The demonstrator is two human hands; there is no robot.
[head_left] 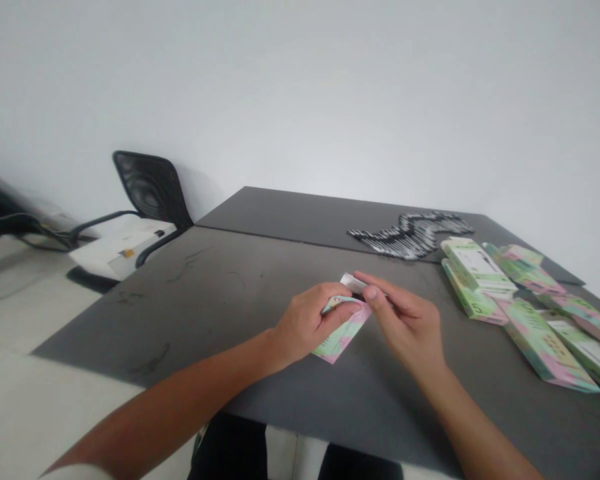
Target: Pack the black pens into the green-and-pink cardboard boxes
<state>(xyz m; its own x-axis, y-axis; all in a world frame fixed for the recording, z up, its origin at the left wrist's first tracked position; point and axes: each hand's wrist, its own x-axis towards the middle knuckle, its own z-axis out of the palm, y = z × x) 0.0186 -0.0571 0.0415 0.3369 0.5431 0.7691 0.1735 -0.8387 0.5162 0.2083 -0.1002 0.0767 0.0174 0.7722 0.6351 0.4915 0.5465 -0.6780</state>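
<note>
Bare forearms [195, 393], left grip [303, 323] clasping carton [339, 339] near its top, right grip [414, 323] pinching flap [353, 284]

Can count one chair [153, 190], two tabletop sections [220, 300], one held carton [343, 337], at least six loose cartons [547, 347]; perhaps dozens of slim sticks [410, 240], too blurred to number.

A pale wall [300, 100] stood at the far side — a black mesh chair [153, 190] was left of the dark table [205, 300], on light floor tiles [20, 373].
</note>
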